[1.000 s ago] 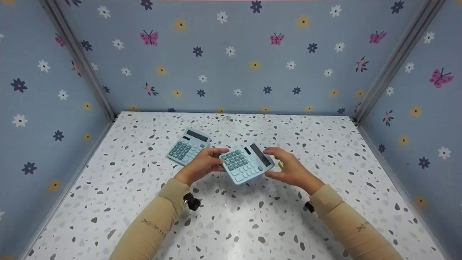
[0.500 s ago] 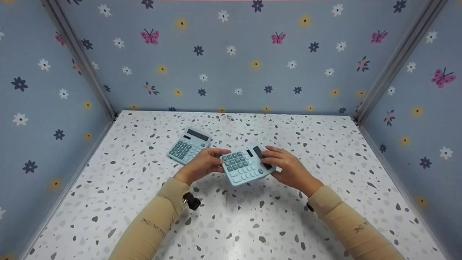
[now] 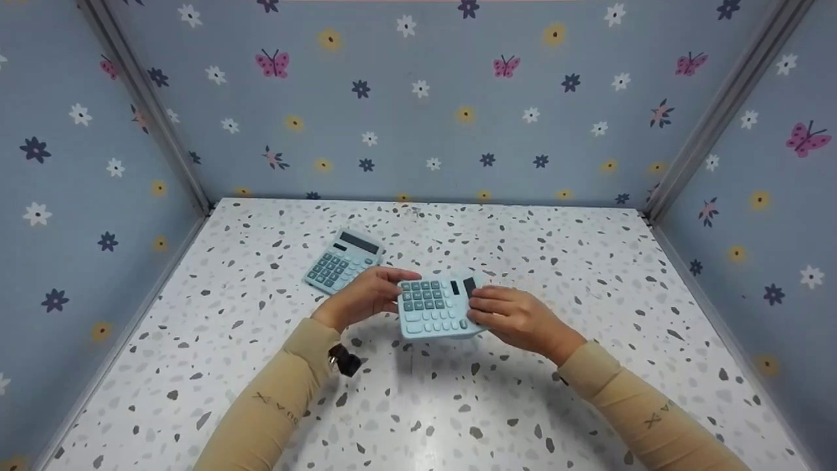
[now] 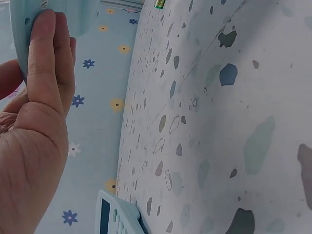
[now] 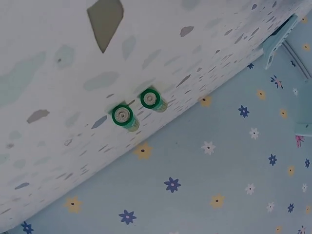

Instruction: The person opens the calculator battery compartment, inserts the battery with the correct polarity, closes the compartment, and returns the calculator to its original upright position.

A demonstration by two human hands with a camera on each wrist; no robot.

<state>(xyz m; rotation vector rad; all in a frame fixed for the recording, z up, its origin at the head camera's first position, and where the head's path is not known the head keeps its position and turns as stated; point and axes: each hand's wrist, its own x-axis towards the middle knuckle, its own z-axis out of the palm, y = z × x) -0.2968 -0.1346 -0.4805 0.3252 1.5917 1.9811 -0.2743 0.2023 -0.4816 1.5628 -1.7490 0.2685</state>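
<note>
A light blue calculator [image 3: 425,307] is held above the table, keys facing up and display end to the right. My left hand [image 3: 359,299] grips its left end; in the left wrist view, that hand's straight fingers [image 4: 45,73] lie along one face of the calculator [image 4: 83,17], thumb on the other side. My right hand [image 3: 526,322] holds the display end, its fingers over part of the screen and its thumb hidden. In the right wrist view, my right hand is not visible, and only a bit of the held calculator [image 5: 303,129] shows at the right edge.
A second light blue calculator [image 3: 343,261] lies on the speckled table [image 3: 418,405], behind my left hand. Two green batteries [image 5: 123,115] [image 5: 151,99] are on the table in the right wrist view. Flower-patterned walls [image 3: 418,104] enclose the back and sides.
My right hand has closed in from beside the display end and laid its fingers over the screen. The held calculator has turned clockwise, its display end swinging lower.
</note>
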